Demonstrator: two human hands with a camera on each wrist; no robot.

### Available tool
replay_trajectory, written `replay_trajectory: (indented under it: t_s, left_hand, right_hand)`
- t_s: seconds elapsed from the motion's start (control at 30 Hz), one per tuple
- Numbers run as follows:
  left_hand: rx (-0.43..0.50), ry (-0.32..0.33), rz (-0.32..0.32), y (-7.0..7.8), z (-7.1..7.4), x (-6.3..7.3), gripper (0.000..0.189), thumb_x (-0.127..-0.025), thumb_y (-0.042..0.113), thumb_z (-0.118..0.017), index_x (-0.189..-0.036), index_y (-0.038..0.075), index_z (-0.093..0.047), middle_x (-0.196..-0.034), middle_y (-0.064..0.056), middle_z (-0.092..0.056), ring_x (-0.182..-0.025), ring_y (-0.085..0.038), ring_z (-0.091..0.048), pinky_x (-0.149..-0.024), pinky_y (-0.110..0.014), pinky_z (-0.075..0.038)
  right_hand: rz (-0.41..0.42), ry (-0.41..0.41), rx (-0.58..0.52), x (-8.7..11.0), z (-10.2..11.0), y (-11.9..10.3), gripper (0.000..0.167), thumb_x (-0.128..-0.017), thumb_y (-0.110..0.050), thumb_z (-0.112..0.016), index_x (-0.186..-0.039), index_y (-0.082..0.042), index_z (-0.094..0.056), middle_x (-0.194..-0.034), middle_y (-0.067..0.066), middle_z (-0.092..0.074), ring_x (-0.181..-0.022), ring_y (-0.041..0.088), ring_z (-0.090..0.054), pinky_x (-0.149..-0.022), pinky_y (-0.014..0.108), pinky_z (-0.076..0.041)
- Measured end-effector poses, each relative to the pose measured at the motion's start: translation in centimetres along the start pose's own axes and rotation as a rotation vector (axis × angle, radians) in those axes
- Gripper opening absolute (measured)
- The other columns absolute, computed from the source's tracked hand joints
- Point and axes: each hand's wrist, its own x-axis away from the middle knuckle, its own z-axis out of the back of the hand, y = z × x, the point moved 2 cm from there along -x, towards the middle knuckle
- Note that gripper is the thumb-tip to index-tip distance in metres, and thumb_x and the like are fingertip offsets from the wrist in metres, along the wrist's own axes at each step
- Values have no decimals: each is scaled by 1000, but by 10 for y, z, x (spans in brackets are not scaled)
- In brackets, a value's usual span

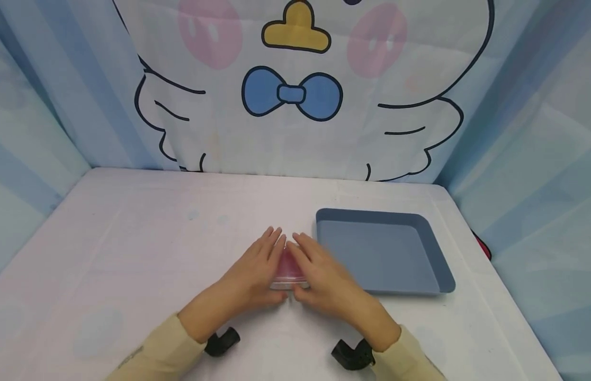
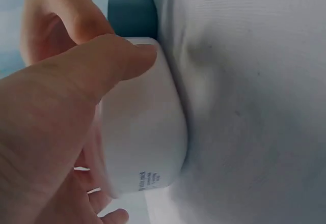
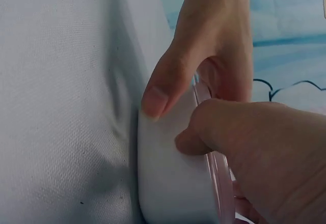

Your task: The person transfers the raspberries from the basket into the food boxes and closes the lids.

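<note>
Between my two hands sits a white plastic container with a clear pink lid (image 1: 289,267), standing on the table in front of me. My left hand (image 1: 254,270) holds its left side, fingers along the lid and thumb against the near wall. From the right, my right hand (image 1: 329,278) grips it the same way. Both thumbs press the white wall (image 2: 142,117) in the left wrist view, where small dark print shows low on it. The right wrist view shows the pink lid's rim (image 3: 220,188) along the top of the wall. The fingers cover most of the lid.
A shallow blue-grey tray (image 1: 378,254) lies just right of and behind the container, near my right hand. A pale cloth (image 1: 133,227) covers the table. Printed curtains (image 1: 290,137) hang at the back and both sides.
</note>
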Motion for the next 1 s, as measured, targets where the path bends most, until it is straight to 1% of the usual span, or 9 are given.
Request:
replay_trajectory:
  t_s: [0.03,0.1,0.2,0.3,0.4,0.5,0.77,0.87,1.0]
  left_hand:
    - [-9,-19,7,1,-2,0,102,-77,46,-80,-147,-11,-32,-155,-28,-34,-147,-43,-28,-120,-49,-30]
    - [-31,-17,7,2,-6,0,103,-78,51,-78,-147,-12,-32,-154,-30,-34,-147,-44,-29,-119,-49,-31]
    - [-54,29,-3,3,-8,2,102,-81,56,-75,-145,-13,-35,-151,-31,-38,-145,-44,-34,-117,-49,-34]
    - [-93,75,-27,4,-9,3,98,-83,55,-73,-143,-14,-38,-148,-32,-42,-142,-44,-38,-115,-49,-38]
    - [-150,102,-42,6,-11,3,93,-85,54,-71,-141,-15,-41,-146,-32,-45,-139,-45,-42,-112,-49,-41]
    - [-199,115,-49,9,-13,3,91,-86,53,-69,-139,-15,-43,-144,-33,-46,-138,-45,-43,-112,-47,-41]
    - [-348,161,-119,15,-19,0,83,-90,51,-65,-136,-16,-46,-140,-34,-50,-137,-43,-46,-117,-45,-36]
    - [-345,136,-109,14,-19,2,83,-91,49,-64,-137,-17,-45,-142,-35,-47,-138,-43,-44,-117,-45,-35]
    - [-310,90,-80,13,-19,5,82,-92,45,-66,-140,-17,-42,-146,-36,-42,-142,-45,-38,-118,-46,-33]
  right_hand:
    - [4,-18,9,0,-1,-1,79,-80,-20,-78,-147,2,-42,-153,23,-40,-145,38,-37,-116,50,-35]
    - [4,-34,22,0,-3,-2,81,-79,-19,-77,-147,5,-40,-154,25,-38,-145,40,-35,-117,49,-34]
    - [1,-36,70,1,-6,-3,79,-82,-21,-76,-146,9,-39,-154,28,-37,-145,41,-35,-118,49,-33]
    - [3,-51,155,2,-10,-4,75,-88,-26,-73,-146,9,-39,-154,29,-36,-145,41,-35,-118,48,-32]
    - [2,-89,240,4,-14,-7,71,-95,-30,-66,-147,9,-37,-155,29,-33,-146,41,-32,-120,48,-30]
    - [-5,-115,287,7,-17,-10,68,-98,-29,-61,-147,10,-35,-156,31,-30,-147,42,-29,-120,49,-29]
    - [-15,-88,346,12,-20,-11,64,-98,-18,-59,-148,11,-34,-157,32,-27,-148,42,-26,-120,52,-28]
    - [-29,-97,351,12,-23,-12,64,-97,-17,-60,-148,11,-33,-158,31,-25,-149,42,-24,-120,52,-28]
    - [-44,-105,388,10,-28,-14,64,-97,-18,-58,-148,11,-33,-158,31,-25,-149,42,-24,-119,52,-29]
